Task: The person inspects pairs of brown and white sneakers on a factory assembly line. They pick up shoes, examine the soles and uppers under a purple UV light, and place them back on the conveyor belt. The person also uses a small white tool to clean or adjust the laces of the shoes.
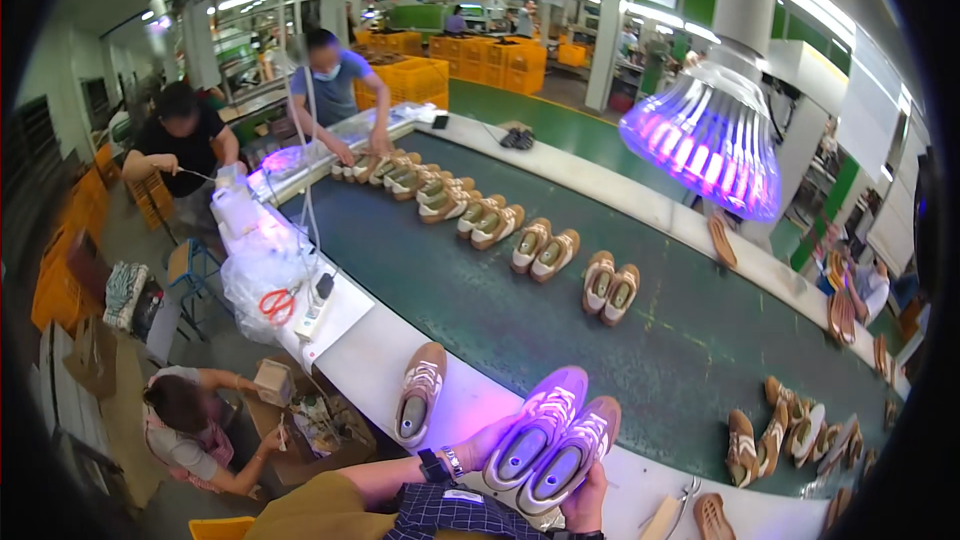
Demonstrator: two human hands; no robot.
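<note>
A pair of tan sneakers (553,440) with white laces is held side by side near the table edge, toes pointing away, lit violet. My left hand (484,443) grips the pair from the left side, fingers partly hidden by the shoe. My right hand (588,502) closes around the heel side of the right-hand shoe. To the left, a single tan sneaker (419,395) sits on the white ledge (375,365), apart from my left hand. A pale tool with a curved metal part (685,510) and a loose brown sole (713,518) lie right of my right hand.
A dark green conveyor belt (480,300) carries several pairs of sneakers (545,248). Above it at right hangs a violet-lit lamp (705,135). Red-handled scissors (277,306) and a power strip (314,318) lie on the left ledge. Several co-workers work around the belt.
</note>
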